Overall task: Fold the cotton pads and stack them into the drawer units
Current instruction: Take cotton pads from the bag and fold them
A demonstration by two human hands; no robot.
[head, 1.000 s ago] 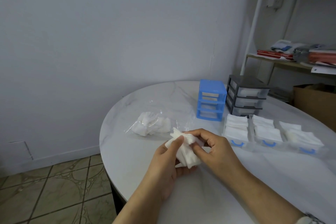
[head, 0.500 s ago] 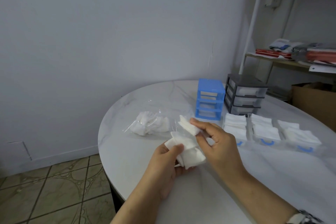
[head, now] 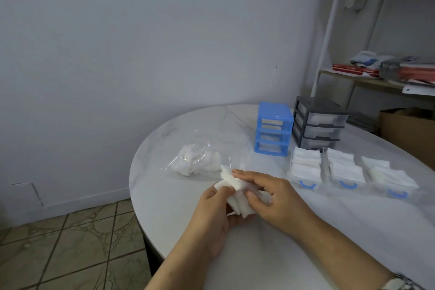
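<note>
Both hands hold a small bunch of white cotton pads above the near-left part of the round white table. My left hand grips the bunch from below. My right hand pinches one pad at the top of it. A clear plastic bag with more loose pads lies behind them. Three pulled-out drawers with blue handles sit to the right, each filled with folded pads. The empty blue drawer frame and a dark grey drawer unit stand behind those.
A metal shelf rack with books and clutter stands at the far right, with a cardboard box below it. The table's left edge drops to a tiled floor. A plain wall is behind.
My right hand had lifted one pad up and away from the bunch; it has now come back down onto the bunch. The camera has shifted slightly.
</note>
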